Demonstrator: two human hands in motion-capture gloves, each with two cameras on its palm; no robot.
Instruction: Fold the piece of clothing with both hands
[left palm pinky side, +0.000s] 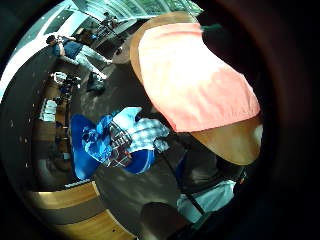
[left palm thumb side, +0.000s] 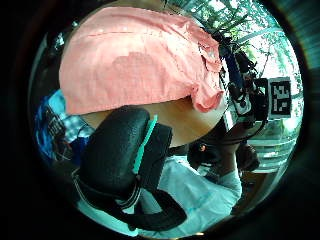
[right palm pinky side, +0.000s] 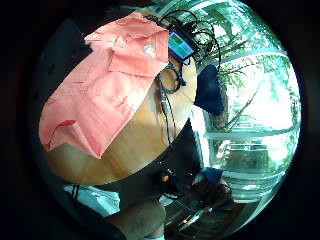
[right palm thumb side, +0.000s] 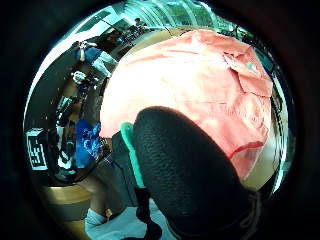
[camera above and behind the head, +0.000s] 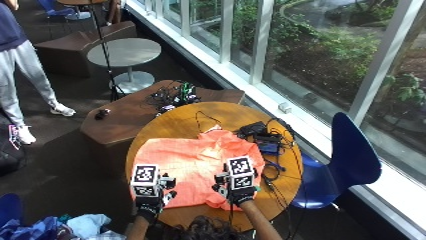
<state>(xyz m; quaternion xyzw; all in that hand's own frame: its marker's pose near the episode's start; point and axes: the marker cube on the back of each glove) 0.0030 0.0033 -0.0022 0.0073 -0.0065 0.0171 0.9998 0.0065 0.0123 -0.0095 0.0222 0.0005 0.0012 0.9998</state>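
The salmon-pink shirt (camera above and behind the head: 200, 167) lies spread flat on the round wooden table (camera above and behind the head: 219, 117), its collar end away from the person and its near hem just under both hands. The left hand (camera above and behind the head: 150, 200) hangs over the near left corner and the right hand (camera above and behind the head: 238, 192) over the near right part; neither seems to hold cloth, though I cannot tell how the fingers are set. To my eye the fold has not begun. Best to pinch matching points on both sides, lift together and carry the edge across evenly, keeping clear of the cables (camera above and behind the head: 269, 142) beyond the right hand.
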